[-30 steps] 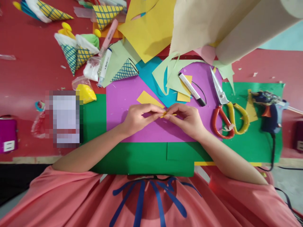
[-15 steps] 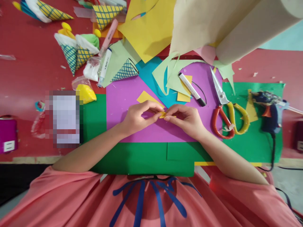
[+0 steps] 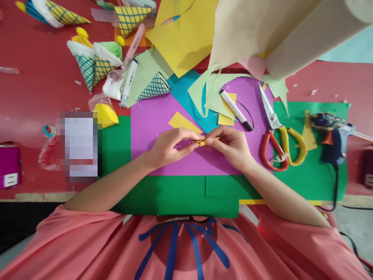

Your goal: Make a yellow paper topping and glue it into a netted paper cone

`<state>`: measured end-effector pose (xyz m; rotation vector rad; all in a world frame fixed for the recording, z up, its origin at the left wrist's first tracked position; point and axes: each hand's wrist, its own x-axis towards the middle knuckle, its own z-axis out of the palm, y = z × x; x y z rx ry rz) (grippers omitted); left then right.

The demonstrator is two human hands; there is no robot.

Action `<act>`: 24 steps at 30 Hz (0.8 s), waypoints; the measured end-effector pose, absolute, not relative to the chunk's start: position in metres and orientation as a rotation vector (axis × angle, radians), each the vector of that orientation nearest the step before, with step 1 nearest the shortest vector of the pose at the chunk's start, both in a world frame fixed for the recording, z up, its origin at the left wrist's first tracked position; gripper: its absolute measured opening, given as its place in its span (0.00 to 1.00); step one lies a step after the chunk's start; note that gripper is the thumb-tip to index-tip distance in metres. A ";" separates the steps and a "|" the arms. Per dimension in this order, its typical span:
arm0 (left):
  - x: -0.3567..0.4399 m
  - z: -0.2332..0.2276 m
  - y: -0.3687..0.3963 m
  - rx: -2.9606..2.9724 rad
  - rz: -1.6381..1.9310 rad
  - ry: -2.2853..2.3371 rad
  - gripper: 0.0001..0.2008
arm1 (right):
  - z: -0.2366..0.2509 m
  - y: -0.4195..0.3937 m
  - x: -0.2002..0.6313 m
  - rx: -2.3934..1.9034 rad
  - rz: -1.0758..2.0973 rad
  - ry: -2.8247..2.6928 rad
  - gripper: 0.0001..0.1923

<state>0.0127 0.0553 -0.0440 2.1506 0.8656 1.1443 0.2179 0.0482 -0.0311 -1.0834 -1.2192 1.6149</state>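
Between my fingertips is a small folded piece of yellow paper (image 3: 203,143). My left hand (image 3: 171,144) pinches its left end, and my right hand (image 3: 230,144) pinches its right end, fingertips nearly meeting. Both hands hover over a purple sheet (image 3: 171,166). Just beyond them lies a yellow paper strip (image 3: 183,122). A capped white marker (image 3: 236,110) rests on paper scraps past my right hand. Farther right are open scissors (image 3: 274,120) with one red and one yellow handle. A cone with a blue lattice pattern (image 3: 154,86) lies beyond my left hand.
A hot glue gun (image 3: 333,136) sits at the right on a green sheet (image 3: 175,196). Finished paper cones (image 3: 84,64), a bag of yellow clay (image 3: 107,114) and a pixelated phone-like object (image 3: 81,146) are at left. A large paper roll (image 3: 314,42) lies at upper right.
My fingers have shifted on the small yellow paper; its folded edge is turned and shows more between them. My right fingertips have moved slightly right. The things around have stayed put.
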 end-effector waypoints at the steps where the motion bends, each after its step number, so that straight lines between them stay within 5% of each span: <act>1: 0.013 -0.045 0.054 2.121 1.152 0.860 0.12 | -0.031 0.048 0.218 -1.094 1.614 -1.209 0.11; 11: 0.018 -0.039 0.060 1.679 0.960 0.985 0.06 | -0.034 0.048 0.219 -1.020 1.529 -1.367 0.09; 24: 0.021 -0.041 0.058 1.907 0.982 0.979 0.06 | -0.035 0.046 0.213 -1.171 1.514 -1.416 0.10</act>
